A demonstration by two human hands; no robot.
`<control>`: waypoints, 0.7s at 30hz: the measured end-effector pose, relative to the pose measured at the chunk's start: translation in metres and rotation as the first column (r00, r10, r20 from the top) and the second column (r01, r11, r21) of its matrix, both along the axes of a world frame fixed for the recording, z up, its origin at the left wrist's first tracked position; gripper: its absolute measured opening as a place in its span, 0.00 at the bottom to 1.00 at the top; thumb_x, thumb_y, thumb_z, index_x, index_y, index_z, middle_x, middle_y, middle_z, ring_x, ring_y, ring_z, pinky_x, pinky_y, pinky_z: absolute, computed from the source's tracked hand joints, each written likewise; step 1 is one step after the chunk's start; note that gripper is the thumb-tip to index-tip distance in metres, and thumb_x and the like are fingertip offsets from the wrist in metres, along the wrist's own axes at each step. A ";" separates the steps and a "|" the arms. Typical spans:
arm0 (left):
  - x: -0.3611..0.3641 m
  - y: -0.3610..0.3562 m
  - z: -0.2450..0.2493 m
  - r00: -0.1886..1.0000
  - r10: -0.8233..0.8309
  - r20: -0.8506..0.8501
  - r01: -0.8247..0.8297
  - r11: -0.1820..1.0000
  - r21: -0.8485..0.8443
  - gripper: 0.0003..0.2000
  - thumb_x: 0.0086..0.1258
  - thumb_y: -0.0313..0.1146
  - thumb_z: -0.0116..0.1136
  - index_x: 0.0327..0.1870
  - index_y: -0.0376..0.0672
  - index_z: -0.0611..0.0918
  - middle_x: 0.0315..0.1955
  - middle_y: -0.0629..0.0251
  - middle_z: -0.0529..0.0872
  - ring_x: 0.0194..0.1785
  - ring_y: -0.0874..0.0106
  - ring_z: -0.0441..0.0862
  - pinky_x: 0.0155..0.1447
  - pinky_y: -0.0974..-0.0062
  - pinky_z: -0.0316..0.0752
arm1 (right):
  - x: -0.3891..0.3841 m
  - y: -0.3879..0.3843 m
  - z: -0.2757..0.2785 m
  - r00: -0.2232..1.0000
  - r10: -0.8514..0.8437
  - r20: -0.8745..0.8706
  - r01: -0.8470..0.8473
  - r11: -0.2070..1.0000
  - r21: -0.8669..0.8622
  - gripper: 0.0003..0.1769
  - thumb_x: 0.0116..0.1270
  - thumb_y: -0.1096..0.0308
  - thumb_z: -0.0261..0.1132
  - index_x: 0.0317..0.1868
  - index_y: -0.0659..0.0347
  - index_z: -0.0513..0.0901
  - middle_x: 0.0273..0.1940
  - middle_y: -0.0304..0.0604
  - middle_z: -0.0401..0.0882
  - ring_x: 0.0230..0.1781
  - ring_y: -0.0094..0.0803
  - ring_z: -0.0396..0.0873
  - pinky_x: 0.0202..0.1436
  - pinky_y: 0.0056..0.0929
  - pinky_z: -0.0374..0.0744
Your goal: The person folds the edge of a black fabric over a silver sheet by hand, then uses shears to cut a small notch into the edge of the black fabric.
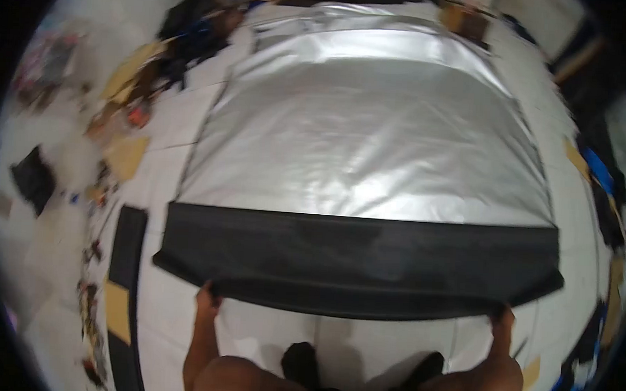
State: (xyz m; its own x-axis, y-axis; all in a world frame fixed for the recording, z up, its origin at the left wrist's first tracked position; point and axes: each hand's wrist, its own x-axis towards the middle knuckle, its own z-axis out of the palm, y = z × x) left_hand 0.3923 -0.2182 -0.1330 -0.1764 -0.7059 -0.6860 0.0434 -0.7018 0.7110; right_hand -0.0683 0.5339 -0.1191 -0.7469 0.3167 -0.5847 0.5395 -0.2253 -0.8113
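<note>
A large sheet lies spread over the floor, its silver side (357, 141) wrinkled and shiny. Along its near end runs a wide black band (366, 250) of smooth material, meeting the silver in a straight line. My left hand (209, 294) is closed on the near edge of that band, toward its left end. Toward the right end, my right hand (502, 314) grips the same edge. Between the hands the edge bows toward me, and both outer corners stick out past them. Fingertips are partly hidden by the black material.
My dark-covered feet (300, 363) stand on the white tiled floor (251, 332) just behind the edge. Left of the sheet lies a long black strip (127, 250) with a tan patch. Scraps and a black piece (34, 178) lie farther left; blue and dark items (600, 173) line the right.
</note>
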 end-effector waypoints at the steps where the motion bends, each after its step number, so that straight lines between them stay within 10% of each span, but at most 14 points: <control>1: -0.010 0.020 0.024 0.988 0.014 0.157 -0.003 0.997 -0.072 0.13 0.70 0.36 0.51 0.51 0.43 0.77 0.45 0.61 0.82 0.46 0.65 0.81 0.46 0.66 0.78 | 0.001 0.001 0.002 0.995 0.068 -0.071 -0.079 0.982 -0.173 0.21 0.66 0.61 0.59 0.51 0.70 0.76 0.48 0.48 0.78 0.44 0.40 0.78 0.41 0.36 0.80; 4: -0.008 0.054 0.042 0.996 0.059 -0.061 -0.064 0.995 -0.080 0.15 0.69 0.35 0.52 0.54 0.42 0.73 0.44 0.65 0.81 0.46 0.67 0.80 0.42 0.69 0.79 | -0.005 0.052 -0.011 0.960 0.274 -0.062 -0.277 0.959 -0.051 0.18 0.65 0.64 0.61 0.52 0.64 0.78 0.48 0.42 0.79 0.46 0.33 0.77 0.42 0.31 0.77; 5: -0.002 0.057 0.044 0.994 0.075 -0.079 -0.079 0.995 -0.057 0.16 0.68 0.34 0.53 0.55 0.40 0.72 0.43 0.66 0.81 0.46 0.67 0.80 0.39 0.70 0.79 | -0.011 0.062 -0.017 0.995 0.075 0.067 -0.069 0.994 -0.084 0.18 0.65 0.62 0.61 0.52 0.62 0.78 0.47 0.42 0.79 0.45 0.34 0.77 0.43 0.32 0.77; 9: 0.030 0.028 0.032 0.967 0.255 -0.009 -0.255 0.959 -0.125 0.17 0.66 0.30 0.55 0.54 0.36 0.71 0.47 0.58 0.79 0.50 0.64 0.79 0.54 0.65 0.76 | -0.027 0.088 -0.031 0.992 0.077 0.104 -0.096 0.977 0.190 0.28 0.60 0.49 0.64 0.55 0.58 0.76 0.49 0.44 0.78 0.48 0.39 0.77 0.48 0.38 0.77; 13: 0.096 -0.036 0.018 0.949 0.254 0.186 -0.218 0.957 -0.194 0.15 0.66 0.34 0.57 0.47 0.33 0.74 0.44 0.57 0.81 0.42 0.63 0.80 0.41 0.62 0.76 | -0.028 0.086 -0.016 0.976 0.093 0.195 -0.187 0.814 0.550 0.33 0.57 0.45 0.65 0.58 0.56 0.74 0.51 0.47 0.77 0.51 0.43 0.76 0.50 0.41 0.76; 15: 0.102 -0.058 0.026 0.896 0.339 0.287 -0.282 0.933 -0.221 0.13 0.68 0.34 0.55 0.46 0.34 0.76 0.42 0.57 0.82 0.41 0.64 0.79 0.43 0.65 0.74 | -0.036 0.090 -0.006 0.953 0.136 0.271 -0.301 0.521 0.798 0.36 0.56 0.43 0.66 0.60 0.55 0.73 0.52 0.48 0.77 0.53 0.46 0.76 0.51 0.42 0.76; 17: 0.151 -0.099 -0.013 0.797 0.146 0.586 0.094 0.928 -0.359 0.11 0.69 0.32 0.53 0.48 0.38 0.77 0.40 0.56 0.82 0.41 0.64 0.80 0.43 0.67 0.75 | -0.048 0.050 0.016 0.908 0.247 0.339 -0.335 -0.058 0.940 0.39 0.54 0.40 0.66 0.61 0.53 0.72 0.53 0.50 0.77 0.54 0.48 0.75 0.52 0.44 0.75; 18: 0.178 -0.119 -0.027 0.742 0.093 0.664 0.203 0.912 -0.355 0.12 0.70 0.32 0.52 0.50 0.39 0.77 0.41 0.55 0.82 0.42 0.64 0.80 0.44 0.68 0.75 | -0.058 0.016 0.052 0.729 0.212 0.651 -0.605 -0.247 0.757 0.38 0.58 0.43 0.64 0.64 0.57 0.68 0.57 0.53 0.74 0.57 0.52 0.73 0.55 0.46 0.74; 19: 0.177 -0.122 -0.022 0.639 0.065 0.767 0.323 0.882 -0.344 0.13 0.70 0.33 0.52 0.52 0.39 0.76 0.42 0.55 0.81 0.43 0.64 0.80 0.45 0.68 0.75 | -0.095 0.066 -0.003 0.634 0.538 0.556 -0.339 -0.453 0.825 0.36 0.60 0.49 0.64 0.64 0.59 0.67 0.59 0.54 0.71 0.58 0.52 0.71 0.58 0.46 0.72; 21: 0.156 -0.115 0.000 0.855 0.247 0.457 -0.060 0.921 -0.386 0.14 0.71 0.35 0.51 0.54 0.39 0.74 0.44 0.55 0.81 0.45 0.63 0.79 0.48 0.68 0.76 | -0.088 -0.060 0.055 0.550 0.634 0.544 -0.258 -0.491 0.832 0.31 0.62 0.58 0.62 0.62 0.66 0.68 0.60 0.60 0.69 0.60 0.53 0.69 0.64 0.48 0.67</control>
